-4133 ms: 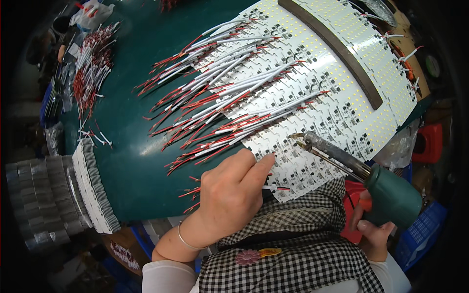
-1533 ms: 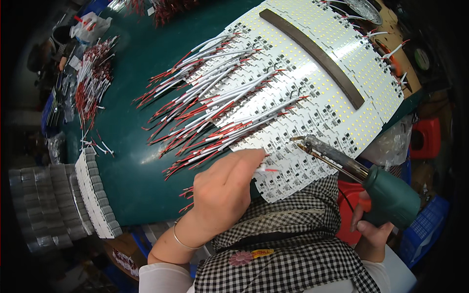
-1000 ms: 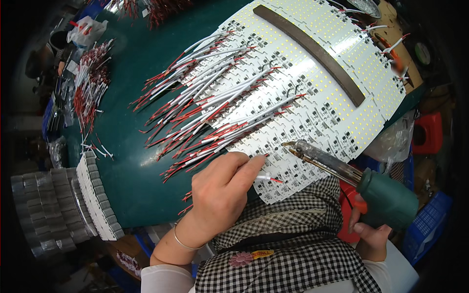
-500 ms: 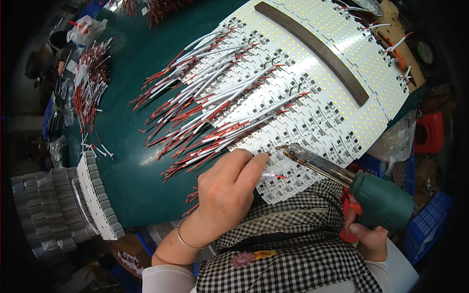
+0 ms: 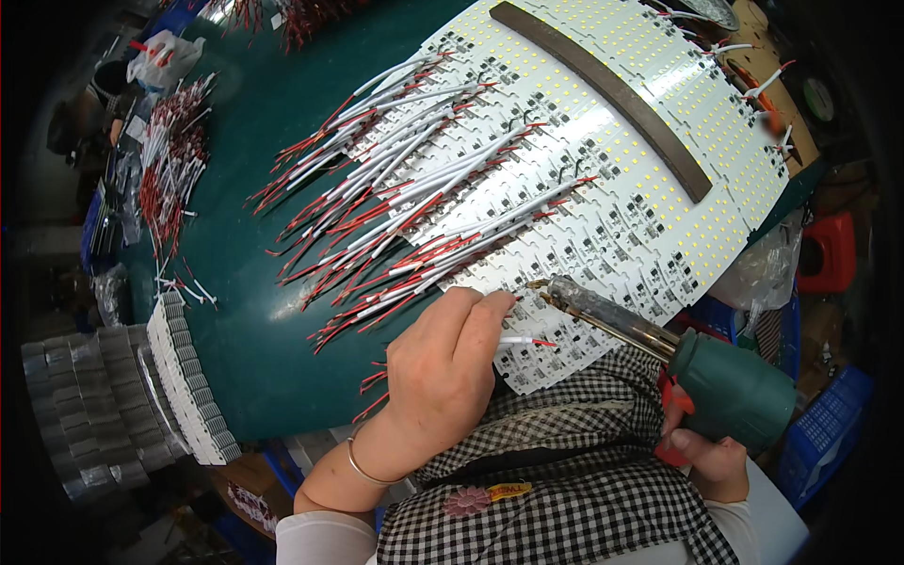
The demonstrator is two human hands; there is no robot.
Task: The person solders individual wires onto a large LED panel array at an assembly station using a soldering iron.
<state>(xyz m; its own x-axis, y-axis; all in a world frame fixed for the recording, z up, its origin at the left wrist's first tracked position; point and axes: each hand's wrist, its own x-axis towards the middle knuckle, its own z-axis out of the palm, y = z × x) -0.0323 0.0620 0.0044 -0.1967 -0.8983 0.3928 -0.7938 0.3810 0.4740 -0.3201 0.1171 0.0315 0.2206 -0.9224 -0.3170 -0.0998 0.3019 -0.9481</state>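
Observation:
My left hand is closed in a pinch over the near edge of the white LED circuit boards. A white-sleeved wire with a red end pokes out from beneath its fingers; the fingertips hide the rest. In my right hand, at the lower right, is the handle of a green soldering iron. Its metal tip reaches over the boards, just right of my left fingertips; contact with a board cannot be made out. Rows of white and red wires lie across the boards' left side.
A dark curved bar rests across the boards. Stacked grey-white parts stand on the green table at left, near a wire bundle. Blue baskets and a red stool are at right.
The soldering iron's tip has shifted slightly left and up. My left fingertips have moved a little, and the wire's protruding end has shifted slightly right.

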